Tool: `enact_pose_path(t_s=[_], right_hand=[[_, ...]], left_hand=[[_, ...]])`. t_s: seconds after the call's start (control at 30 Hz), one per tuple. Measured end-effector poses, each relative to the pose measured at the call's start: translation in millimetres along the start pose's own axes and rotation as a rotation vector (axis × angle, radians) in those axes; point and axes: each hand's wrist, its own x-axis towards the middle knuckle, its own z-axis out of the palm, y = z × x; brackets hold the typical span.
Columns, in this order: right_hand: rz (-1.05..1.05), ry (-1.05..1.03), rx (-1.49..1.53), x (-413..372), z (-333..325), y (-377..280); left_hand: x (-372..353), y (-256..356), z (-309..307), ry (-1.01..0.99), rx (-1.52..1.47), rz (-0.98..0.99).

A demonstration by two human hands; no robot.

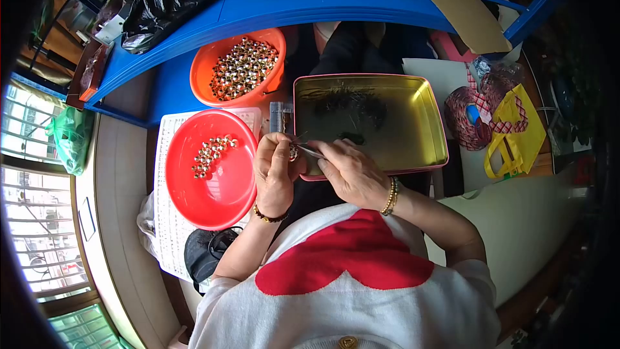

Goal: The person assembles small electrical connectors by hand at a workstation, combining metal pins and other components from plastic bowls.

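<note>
My left hand [276, 171] is closed, its thumb and fingertips pinching a small shiny metallic bead [294, 152]. Close beside it, my right hand [354, 169] grips slim silver tweezers [312, 150] whose tip meets the bead; fine detail there is too small to make out. Both hands are over the near left corner of a gold-coloured metal tin [413, 129] with a pink rim. Thin dark wire-like pieces [361, 106] lie in the tin. Left of my left hand, a red plastic bowl [213, 203] contains several loose metallic beads [210, 155].
An orange basin [201, 77] full of metallic beads [244, 68] stands behind the red bowl. White plastic racks [169, 245] lie beneath the bowl. A blue table edge [303, 16] crosses the back. At right are a yellow bag [526, 136] and rolls of checked ribbon [465, 116].
</note>
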Motion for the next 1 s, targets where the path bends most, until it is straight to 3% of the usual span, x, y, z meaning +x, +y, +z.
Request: enact_pose_path(t_s=[0.17, 0.37, 0.67, 0.87, 1.0], right_hand=[[0.009, 0.081, -0.001, -2, 8, 0], [0.009, 0.102, -0.007, 4, 11, -6], [-0.088, 0.083, -0.276, 3, 9, -13], [-0.088, -0.034, -0.419, 2, 10, -6], [-0.066, -0.088, -0.372, 7, 3, 1]], left_hand=[[2, -11, 5, -0.010, 0.125, 0.192], [1, -10, 10, 0.042, 0.173, 0.254], [-1, -12, 9, 0.028, 0.290, 0.379], [-3, -17, 5, 0.013, 0.303, 0.362], [-2, -12, -2, -0.093, 0.203, 0.145]])
